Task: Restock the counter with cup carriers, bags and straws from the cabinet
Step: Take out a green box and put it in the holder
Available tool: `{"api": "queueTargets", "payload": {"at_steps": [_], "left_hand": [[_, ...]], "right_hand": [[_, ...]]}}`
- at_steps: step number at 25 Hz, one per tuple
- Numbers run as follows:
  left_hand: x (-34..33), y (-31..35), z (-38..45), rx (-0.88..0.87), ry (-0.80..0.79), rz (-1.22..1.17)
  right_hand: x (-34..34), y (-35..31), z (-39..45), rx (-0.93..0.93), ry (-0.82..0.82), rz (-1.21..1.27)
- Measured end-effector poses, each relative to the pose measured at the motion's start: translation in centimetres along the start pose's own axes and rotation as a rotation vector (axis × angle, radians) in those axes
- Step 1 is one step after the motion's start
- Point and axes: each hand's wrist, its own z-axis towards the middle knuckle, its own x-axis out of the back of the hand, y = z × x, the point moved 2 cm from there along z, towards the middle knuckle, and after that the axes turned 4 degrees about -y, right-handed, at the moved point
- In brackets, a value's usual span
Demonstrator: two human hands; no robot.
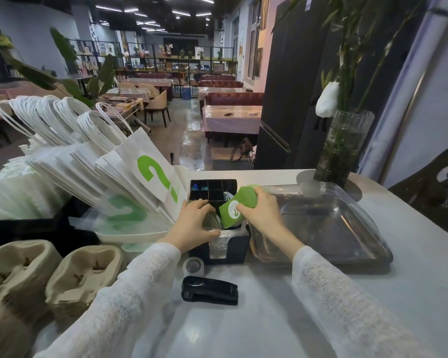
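Observation:
My right hand (pixel 263 214) grips a stack of green paper sleeves (pixel 237 205) tilted over the black compartment organizer (pixel 219 244) at the counter's middle. My left hand (pixel 195 223) rests curled on a bundle of thin wrapped items, possibly straws (pixel 212 221), in the organizer's near-left compartment. White paper bags (pixel 130 174) with a green question mark lean in rows on the left. Two stacks of brown pulp cup carriers (pixel 84 275) stand at the near left.
A clear-lidded tray (pixel 334 228) lies right of the organizer. A black handheld sealer (pixel 209 290) and a tape roll (pixel 193 266) sit in front of it. A glass vase with bamboo (pixel 343 148) stands at the counter's back right. Café tables lie beyond.

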Motion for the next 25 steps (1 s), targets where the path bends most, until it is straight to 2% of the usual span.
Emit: {"api": "queueTargets", "payload": {"at_steps": [6,10,15,19,25], "left_hand": [[0.6,0.4,-0.6,0.016,0.01,-0.082],[0.7,0.5,-0.6,0.01,0.0,-0.089],[0.4,0.0,0.0,0.06,-0.003,-0.153],[0.3,0.0,0.2,0.044,-0.028,-0.089],[0.3,0.0,0.2,-0.016,-0.076,0.025]], "right_hand": [[-2.1,-0.6,0.7,0.044,-0.032,-0.191],[-4.2,-1.1,0.8,0.064,-0.085,-0.229],[-5.5,-1.3,0.8,0.137,-0.045,-0.324],[-5.6,-0.7,0.9,0.136,-0.073,-0.276],[-5.9,0.3,1.2,0.129,-0.22,-0.139]]}}
